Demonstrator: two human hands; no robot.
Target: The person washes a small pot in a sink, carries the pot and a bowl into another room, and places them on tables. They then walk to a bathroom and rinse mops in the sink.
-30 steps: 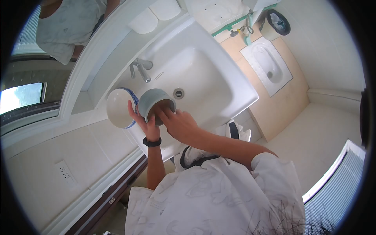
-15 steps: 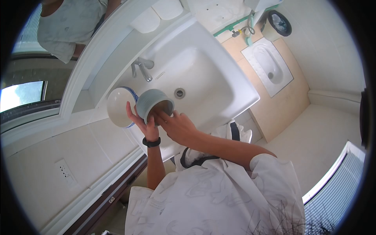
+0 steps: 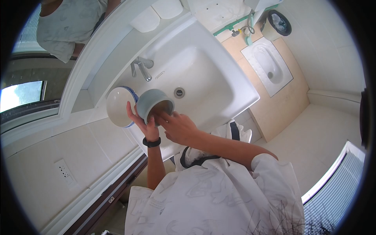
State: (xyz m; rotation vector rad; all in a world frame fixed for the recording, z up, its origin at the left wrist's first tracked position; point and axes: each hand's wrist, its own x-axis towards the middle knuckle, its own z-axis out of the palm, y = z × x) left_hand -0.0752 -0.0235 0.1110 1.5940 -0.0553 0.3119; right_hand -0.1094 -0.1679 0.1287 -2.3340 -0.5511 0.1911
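A pale blue-green cup [image 3: 150, 100] is tilted over the near left part of the white sink [image 3: 219, 117], its mouth facing my body. My left hand [image 3: 145, 124], with a black band on the wrist, grips the cup from below and the side. The fingers of my right hand [image 3: 178, 127] reach into the cup's mouth; the fingertips are hidden inside, and whether they hold anything cannot be seen. Behind the cup, on the sink's left corner, stands a white bowl [image 3: 118, 106] with a blue patterned rim.
A metal faucet [image 3: 144, 70] rises from the sink's back edge, with the drain [image 3: 179, 93] in the basin. White paper rolls [image 3: 145, 21] rest on the ledge under the mirror. A squat toilet [image 3: 270, 64] and a bin [image 3: 276, 25] are at the right.
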